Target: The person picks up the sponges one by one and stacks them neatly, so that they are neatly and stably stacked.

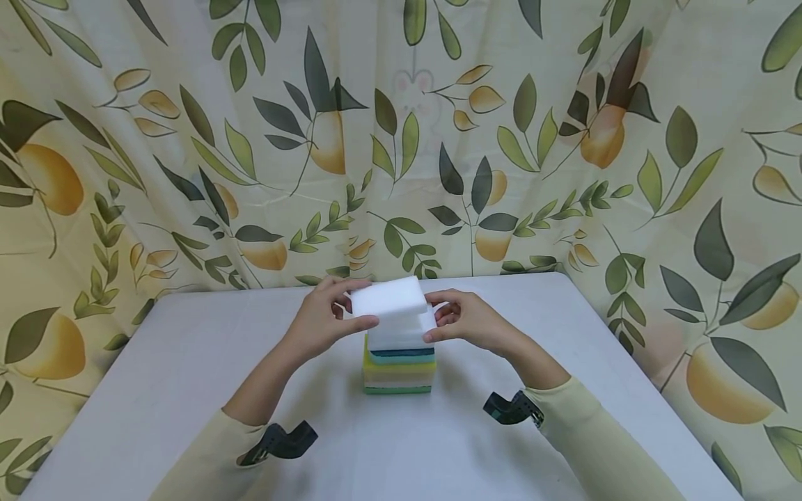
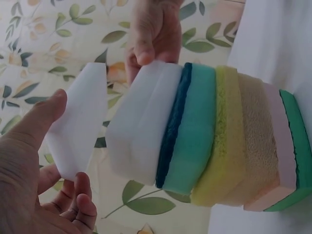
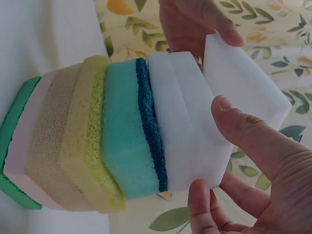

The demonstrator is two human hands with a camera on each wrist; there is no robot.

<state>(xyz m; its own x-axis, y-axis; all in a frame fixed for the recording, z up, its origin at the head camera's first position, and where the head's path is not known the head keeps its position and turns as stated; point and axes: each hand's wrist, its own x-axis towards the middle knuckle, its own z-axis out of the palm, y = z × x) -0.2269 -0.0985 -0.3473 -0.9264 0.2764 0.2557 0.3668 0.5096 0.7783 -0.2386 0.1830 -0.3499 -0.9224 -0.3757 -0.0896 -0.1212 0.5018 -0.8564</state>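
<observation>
A stack of sponges [image 1: 399, 372] stands on the table. From the bottom it has a green-and-pink sponge [image 2: 280, 146], a beige one [image 3: 51, 139], a yellow one [image 3: 85, 136], a teal one [image 3: 127, 126] with a dark blue scouring layer, and white sponges [image 2: 141, 124] on top. My left hand [image 1: 319, 316] holds another white sponge [image 1: 388, 297] tilted above the stack, pinched between thumb and fingers; a gap separates it from the pile in the left wrist view. My right hand [image 1: 473, 320] holds the stack's white top from the right, thumb and fingers at its edges.
The stack rests on a white-covered table [image 1: 207, 348]. Behind and around the table hangs a curtain [image 1: 401, 209] printed with leaves and fruit. A black wrist camera [image 1: 285, 442] is strapped to the left sleeve, and another wrist camera [image 1: 510, 408] to the right sleeve.
</observation>
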